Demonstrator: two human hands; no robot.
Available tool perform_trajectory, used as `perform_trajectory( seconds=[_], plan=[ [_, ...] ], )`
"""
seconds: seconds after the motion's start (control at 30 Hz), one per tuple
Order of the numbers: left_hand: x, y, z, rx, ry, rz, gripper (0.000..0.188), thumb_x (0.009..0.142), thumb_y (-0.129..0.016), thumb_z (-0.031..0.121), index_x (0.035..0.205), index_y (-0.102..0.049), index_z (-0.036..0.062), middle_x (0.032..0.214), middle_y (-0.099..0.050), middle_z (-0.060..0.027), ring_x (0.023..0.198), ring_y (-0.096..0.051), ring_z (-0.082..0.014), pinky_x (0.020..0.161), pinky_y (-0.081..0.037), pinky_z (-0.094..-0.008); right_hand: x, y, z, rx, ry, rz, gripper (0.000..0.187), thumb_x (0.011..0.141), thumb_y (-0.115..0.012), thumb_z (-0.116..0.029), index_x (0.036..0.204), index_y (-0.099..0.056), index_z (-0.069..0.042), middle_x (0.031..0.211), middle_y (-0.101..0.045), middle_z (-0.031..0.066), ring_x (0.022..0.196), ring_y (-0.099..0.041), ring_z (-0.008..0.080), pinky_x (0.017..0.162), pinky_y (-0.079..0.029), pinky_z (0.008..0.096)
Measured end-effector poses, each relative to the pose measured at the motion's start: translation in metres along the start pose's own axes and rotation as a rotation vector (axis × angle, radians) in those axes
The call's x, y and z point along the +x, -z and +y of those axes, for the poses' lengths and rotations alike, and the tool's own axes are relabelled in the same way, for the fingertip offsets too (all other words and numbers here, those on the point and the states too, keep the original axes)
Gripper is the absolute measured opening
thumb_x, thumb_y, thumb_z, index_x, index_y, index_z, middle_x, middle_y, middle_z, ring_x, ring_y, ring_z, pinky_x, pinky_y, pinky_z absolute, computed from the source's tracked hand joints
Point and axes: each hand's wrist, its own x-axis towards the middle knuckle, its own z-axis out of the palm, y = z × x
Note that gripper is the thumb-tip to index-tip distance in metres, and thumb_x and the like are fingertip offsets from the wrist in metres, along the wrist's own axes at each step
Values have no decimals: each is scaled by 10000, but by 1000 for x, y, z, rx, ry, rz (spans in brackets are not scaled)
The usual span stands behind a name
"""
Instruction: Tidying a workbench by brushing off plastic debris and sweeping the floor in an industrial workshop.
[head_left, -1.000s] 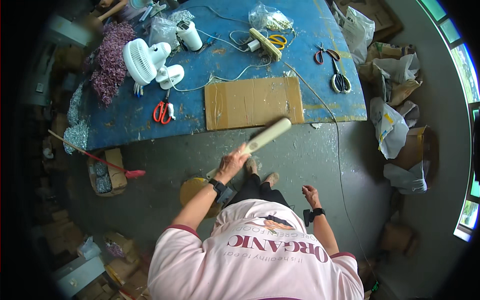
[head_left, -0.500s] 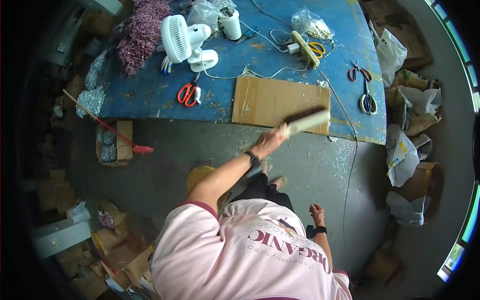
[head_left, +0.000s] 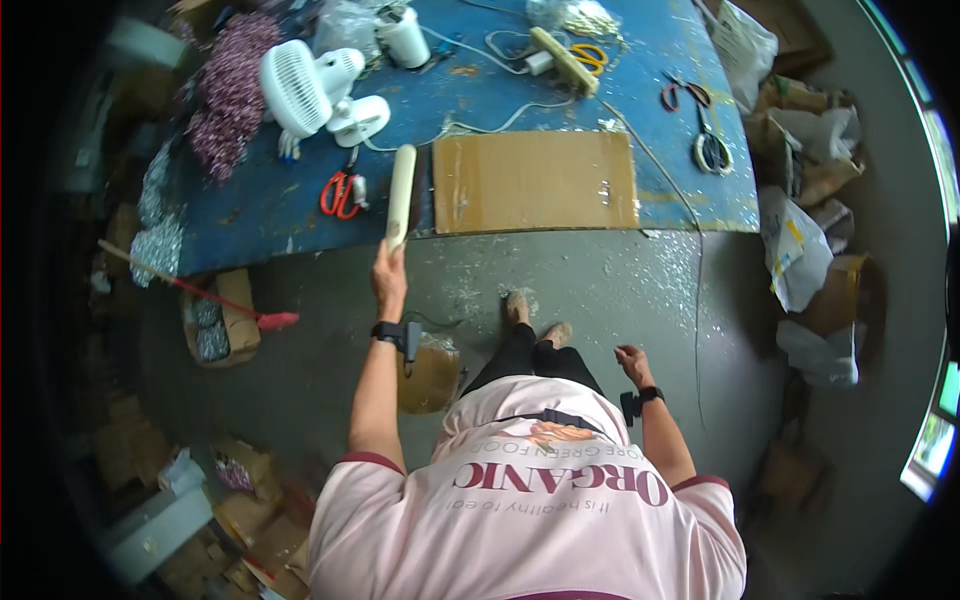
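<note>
My left hand is closed round the end of a bench brush with a long pale handle. The brush points away from me over the blue table's front edge, between the red-handled scissors and a flat cardboard sheet. Its bristles do not show from this side. The cardboard lies along the front edge, with bits of shiny debris on it. My right hand hangs near my waist, away from the table. Its fingers are loosely curled with nothing visible in them.
On the blue table stand a white fan, pink tinsel, a power strip and dark scissors. A cable drops over the edge. Bags line the right; a red-headed broom leans left.
My left hand has swung the brush left, off the cardboard to its left side, turning it to point away from me. The view has shifted. My right hand stays low by my body.
</note>
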Motion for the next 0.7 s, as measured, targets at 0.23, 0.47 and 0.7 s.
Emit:
perform_trajectory(
  seconds=[0.23, 0.47, 0.7],
  plan=[
    [-110, -3, 28, -35, -131, -316, 403, 820, -549, 199, 1170, -475, 13, 979, -576, -228, 857, -590, -350, 699, -471, -367, -2, -9, -30, 80, 49, 95, 313, 811, -572, -246, 961, -603, 26, 785, -634, 91, 701, -579, 144, 645, -466, 257],
    [-23, -90, 145, 42, -300, -454, 430, 831, -532, 229, 1225, -440, 84, 990, -571, -226, 854, -579, -365, 678, -472, -391, -25, -11, 3, -14, -35, 113, 317, 798, -579, -247, 965, -603, 22, 765, -633, 92, 693, -576, 151, 642, -466, 274],
    [-25, -188, 202, 266, -357, -556, 488, 817, -546, 311, 1223, -415, 74, 752, -602, -187, 702, -598, -342, 579, -476, -405, -58, -6, 26, 212, -51, 245, 301, 810, -575, -233, 947, -598, 34, 749, -622, 83, 674, -584, 152, 616, -467, 260]
  ],
)
